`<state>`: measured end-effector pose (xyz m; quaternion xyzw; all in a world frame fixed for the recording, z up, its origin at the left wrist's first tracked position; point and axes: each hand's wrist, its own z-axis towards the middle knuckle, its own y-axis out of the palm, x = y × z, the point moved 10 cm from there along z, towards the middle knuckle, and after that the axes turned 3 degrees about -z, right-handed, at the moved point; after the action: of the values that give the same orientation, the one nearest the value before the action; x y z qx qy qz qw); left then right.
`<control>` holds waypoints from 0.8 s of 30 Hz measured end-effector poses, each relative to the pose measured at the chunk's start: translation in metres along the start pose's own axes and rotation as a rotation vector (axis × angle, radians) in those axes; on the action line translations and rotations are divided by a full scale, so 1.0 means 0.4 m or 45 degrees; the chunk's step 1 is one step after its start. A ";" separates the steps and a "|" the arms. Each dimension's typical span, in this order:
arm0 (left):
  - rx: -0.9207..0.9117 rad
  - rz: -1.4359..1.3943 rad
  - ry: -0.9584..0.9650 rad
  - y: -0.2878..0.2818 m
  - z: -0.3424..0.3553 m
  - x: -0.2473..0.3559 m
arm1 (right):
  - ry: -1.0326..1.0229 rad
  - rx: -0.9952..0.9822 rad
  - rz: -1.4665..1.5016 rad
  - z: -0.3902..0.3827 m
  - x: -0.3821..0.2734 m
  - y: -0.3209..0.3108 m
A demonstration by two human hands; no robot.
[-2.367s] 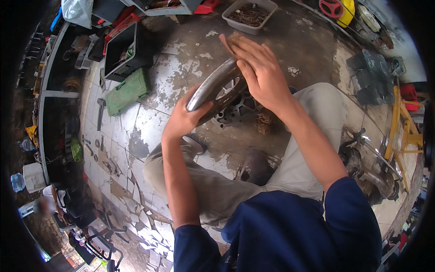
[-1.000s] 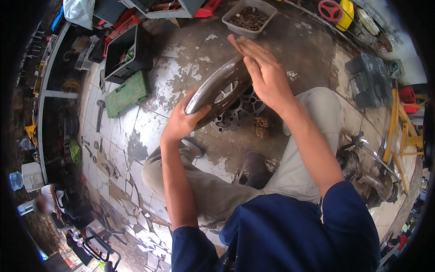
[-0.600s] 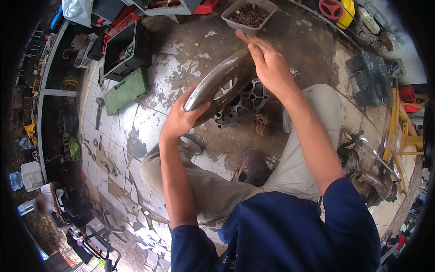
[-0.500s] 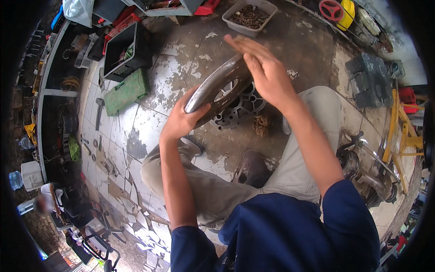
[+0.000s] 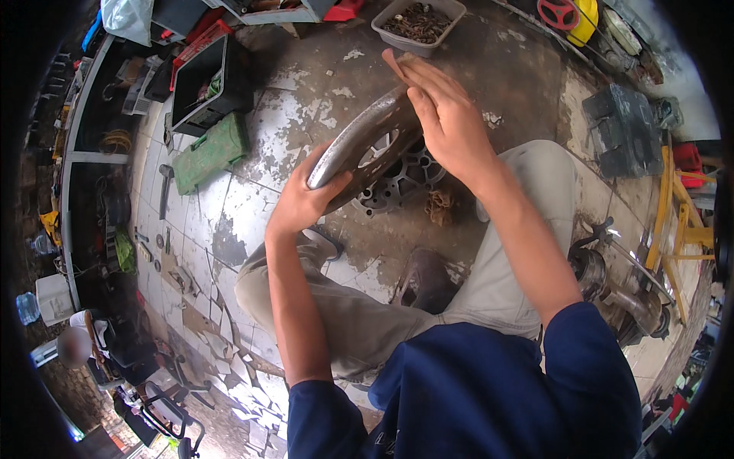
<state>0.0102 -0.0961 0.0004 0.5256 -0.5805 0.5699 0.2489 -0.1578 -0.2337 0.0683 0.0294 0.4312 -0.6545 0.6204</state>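
A round, worn metal disc (image 5: 359, 141) with a bright rim and a hole in its middle is held up tilted above the floor, between my knees. My left hand (image 5: 302, 195) grips its near left edge, thumb on the inner face and fingers behind. At the far upper edge, my right hand (image 5: 447, 115) presses a folded reddish-brown sheet, which looks like sandpaper (image 5: 393, 63), against the disc; the fingers lie together, stretched over it. Below, partly hidden by the disc, a grey metal part with several openings (image 5: 397, 183) rests on the floor beside a crumpled brown rag (image 5: 439, 208).
A grey tub of small metal parts (image 5: 419, 40) stands ahead. To the left are a black crate (image 5: 200, 107), a green case (image 5: 212, 153) and a hammer (image 5: 165, 187). On the right sit a dark toolbox (image 5: 621, 130), a yellow stand (image 5: 673, 222) and a metal assembly (image 5: 623, 298).
My right hand has slid slightly upward along the disc's far edge with the sheet. My left hand keeps its grip, and the disc's tilt looks nearly the same.
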 end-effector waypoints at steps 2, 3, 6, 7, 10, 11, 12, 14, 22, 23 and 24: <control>-0.002 0.007 -0.028 -0.002 0.005 -0.005 | 0.003 -0.030 0.022 0.016 0.020 0.003; 0.006 0.009 -0.057 -0.008 0.010 -0.016 | -0.001 -0.044 0.032 0.025 0.027 0.004; 0.045 -0.018 0.020 -0.015 0.001 -0.017 | 0.113 -0.064 0.043 0.014 0.040 0.014; 0.093 0.092 0.120 -0.024 -0.007 0.005 | 0.057 -0.065 0.081 0.009 0.002 0.013; -0.022 0.025 0.036 -0.011 -0.004 0.000 | -0.017 -0.133 0.076 0.029 -0.037 0.004; -0.003 0.061 0.028 -0.017 -0.007 -0.003 | 0.091 -0.156 0.078 0.030 -0.017 0.009; 0.012 0.090 0.023 -0.021 -0.009 -0.005 | 0.197 -0.185 0.070 0.030 0.010 0.016; -0.025 0.046 0.067 -0.016 -0.002 0.007 | 0.137 -0.194 0.044 0.024 0.016 0.019; -0.103 -0.077 0.126 -0.006 -0.001 0.012 | 0.327 -0.240 0.048 0.001 0.046 0.027; -0.110 -0.079 0.106 -0.006 -0.001 0.015 | 0.183 -0.198 0.051 0.006 0.010 0.021; -0.120 -0.081 0.082 -0.005 -0.004 0.015 | 0.198 -0.212 0.051 0.006 0.015 0.022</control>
<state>0.0094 -0.0962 0.0067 0.5129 -0.5813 0.5503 0.3101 -0.1507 -0.2384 0.0617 0.0369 0.5303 -0.5997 0.5982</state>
